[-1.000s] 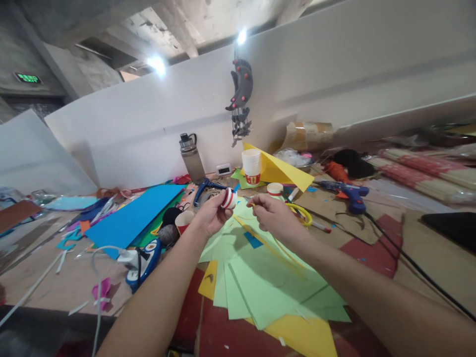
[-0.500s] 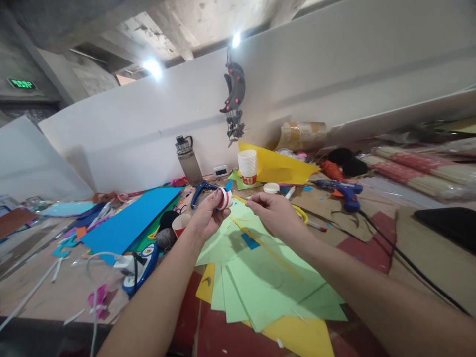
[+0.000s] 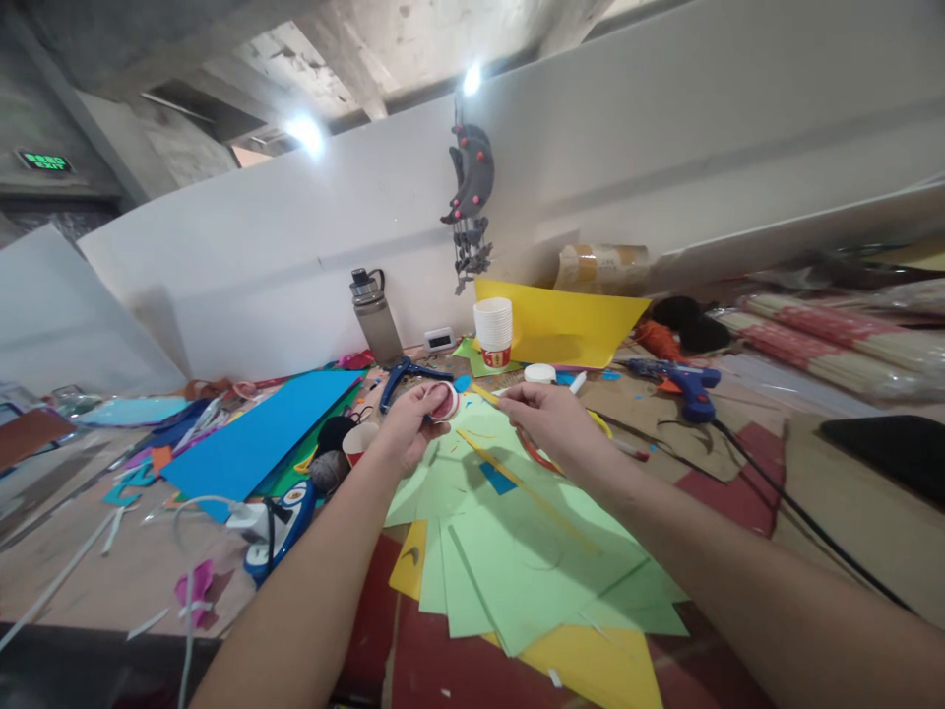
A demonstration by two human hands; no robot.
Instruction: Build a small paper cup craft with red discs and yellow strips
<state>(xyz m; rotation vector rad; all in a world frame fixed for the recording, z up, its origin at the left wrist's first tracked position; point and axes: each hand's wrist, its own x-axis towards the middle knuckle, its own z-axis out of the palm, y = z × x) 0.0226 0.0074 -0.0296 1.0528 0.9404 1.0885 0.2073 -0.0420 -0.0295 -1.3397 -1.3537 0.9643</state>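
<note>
Tape roll [image 3: 443, 402] — round face, axis twd cam.

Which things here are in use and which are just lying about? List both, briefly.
In use: small cup held in the left hand; yellow strip pinched by the right hand; green sheets spread beneath both hands.
Lying about: water bottle; stack of cups; glue gun; blue sheet; pliers.

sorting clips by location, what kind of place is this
Probably a craft workshop table: coloured paper sheets fanned out, a blue glue gun, a stack of paper cups, and the left hand holding a small red-and-white round piece.
</note>
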